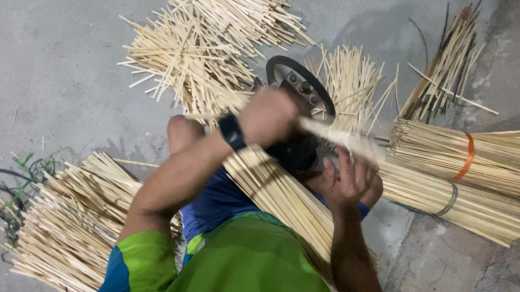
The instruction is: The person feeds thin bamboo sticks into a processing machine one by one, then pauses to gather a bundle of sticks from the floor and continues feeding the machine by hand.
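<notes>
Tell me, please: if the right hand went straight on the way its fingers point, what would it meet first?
Probably the blurred stick just above the right hand; beyond it, loose sticks. Depth is unclear.

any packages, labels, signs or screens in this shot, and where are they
No printed packages, labels, signs or screens are in view.
Nearest things to packaging are two bundles:
Upper tied bundle: right edge, long pale sticks bound by a flat orange band.
Lower tied bundle: just below it, pale sticks held by a thin grey-green band.
Wristband: on the left hand, dark, small; whether it has a screen cannot be told.
</notes>
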